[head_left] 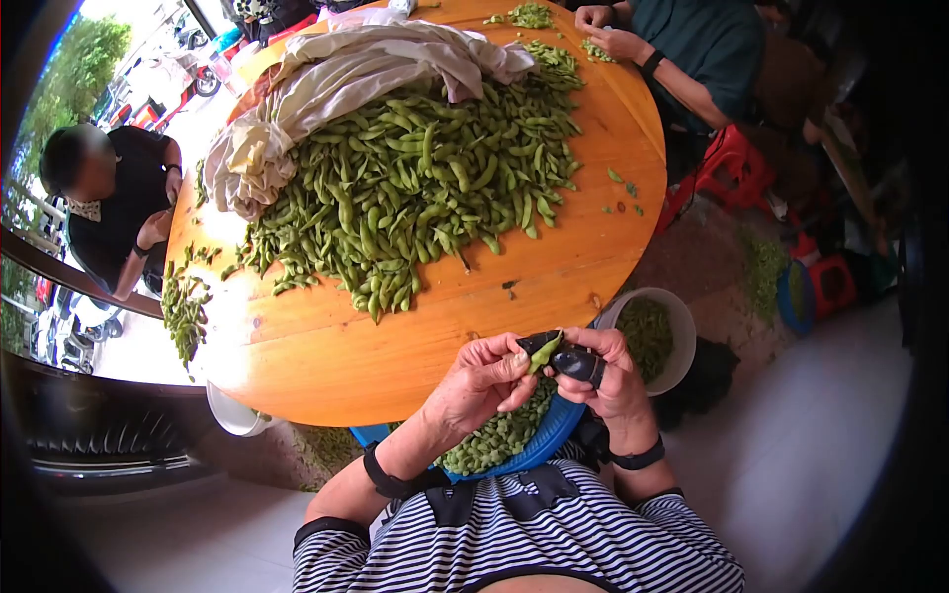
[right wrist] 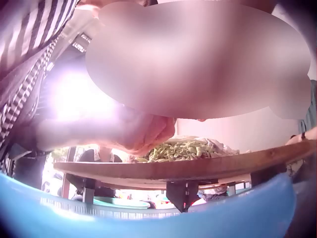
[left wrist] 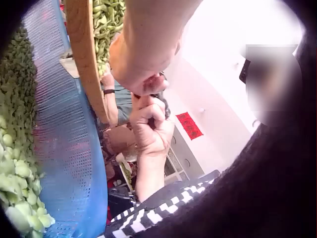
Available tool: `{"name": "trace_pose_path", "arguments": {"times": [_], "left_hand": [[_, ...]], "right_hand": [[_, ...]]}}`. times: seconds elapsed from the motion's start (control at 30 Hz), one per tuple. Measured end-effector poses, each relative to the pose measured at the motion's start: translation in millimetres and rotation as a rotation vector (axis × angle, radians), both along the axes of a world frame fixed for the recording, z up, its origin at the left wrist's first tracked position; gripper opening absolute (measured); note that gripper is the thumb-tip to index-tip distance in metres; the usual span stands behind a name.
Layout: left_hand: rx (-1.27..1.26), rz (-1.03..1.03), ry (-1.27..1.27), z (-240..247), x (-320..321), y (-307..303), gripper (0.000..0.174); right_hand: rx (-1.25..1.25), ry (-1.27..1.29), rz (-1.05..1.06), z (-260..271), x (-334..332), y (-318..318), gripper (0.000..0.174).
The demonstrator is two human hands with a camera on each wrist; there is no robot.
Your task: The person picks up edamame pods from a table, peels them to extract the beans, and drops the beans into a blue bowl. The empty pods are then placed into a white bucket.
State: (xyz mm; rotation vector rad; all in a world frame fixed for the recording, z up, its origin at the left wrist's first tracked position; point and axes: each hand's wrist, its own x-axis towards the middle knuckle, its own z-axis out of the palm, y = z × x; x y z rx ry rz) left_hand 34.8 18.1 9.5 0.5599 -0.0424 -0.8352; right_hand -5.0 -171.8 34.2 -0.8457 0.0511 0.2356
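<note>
In the head view, a green bean pod (head_left: 546,354) sits between both hands, just beyond the table's near edge. My left hand (head_left: 482,381) pinches one end of it between thumb and fingers. From the other side my right hand (head_left: 613,381) grips it, fingers curled. Black covers (head_left: 578,366) show on the digits around the pod. Below the hands, a blue basket (head_left: 560,432) holds many shelled green beans (head_left: 494,442). The left wrist view shows the basket's slotted wall (left wrist: 74,148) close by; the pod is hidden there behind the hands.
A big heap of pods (head_left: 395,188) covers much of the wooden table (head_left: 316,366), partly under a pale cloth (head_left: 376,59). A white bucket (head_left: 682,346) stands at the right, another bucket (head_left: 232,413) at the left. Two people (head_left: 109,188) sit around the table.
</note>
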Motion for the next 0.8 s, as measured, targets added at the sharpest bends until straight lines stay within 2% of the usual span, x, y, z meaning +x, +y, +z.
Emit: {"name": "trace_pose_path", "arguments": {"times": [0.03,0.07,0.1,0.17,0.2,0.23,0.3,0.33,0.47,0.53,0.57,0.63,0.67,0.73,0.77,0.8], "left_hand": [[-0.054,-0.049,0.026,0,1,1,0.006],[0.040,-0.035,-0.005,1,2,3,0.011],[0.038,-0.038,-0.006,1,4,4,0.011],[0.644,0.175,-0.587,2,9,5,0.020],[0.823,0.260,-0.728,13,12,5,0.024],[0.823,0.259,-0.729,19,14,5,0.024],[0.893,0.228,-0.984,26,17,5,0.020],[0.911,0.231,-1.020,27,17,3,0.017],[0.868,0.262,-1.052,16,17,2,0.014],[0.716,0.181,-0.738,12,16,1,0.009],[0.715,0.180,-0.737,12,15,0,0.009],[0.484,0.202,-0.527,12,13,-3,0.009],[0.484,0.201,-0.526,11,14,0,0.009],[0.364,0.036,-0.335,8,17,9,0.006],[0.364,0.036,-0.335,7,15,8,0.006],[0.305,0.043,-0.273,7,13,6,0.010]], "right_hand": [[0.026,-0.017,0.028,0,-1,-2,0.027],[-0.085,0.000,0.042,-2,1,-5,0.026],[-0.087,-0.001,0.040,0,1,-5,0.026],[-0.647,-0.092,0.043,8,0,-3,0.035],[-0.750,-0.023,0.058,17,0,-1,0.029],[-0.749,-0.023,0.056,16,0,3,0.029],[-0.933,-0.135,0.025,14,0,9,0.034],[-1.001,-0.194,0.044,18,1,11,0.039],[-1.067,-0.261,0.022,19,0,12,0.040],[-1.094,-0.287,0.058,19,0,10,0.039],[-1.094,-0.286,0.058,19,0,10,0.039],[-1.092,-0.303,0.069,19,0,9,0.037],[-1.092,-0.302,0.069,20,-1,9,0.037],[-0.929,-0.278,0.140,23,0,6,0.034],[-0.929,-0.278,0.139,22,0,4,0.034],[-0.751,-0.188,0.205,19,0,0,0.033]]}}
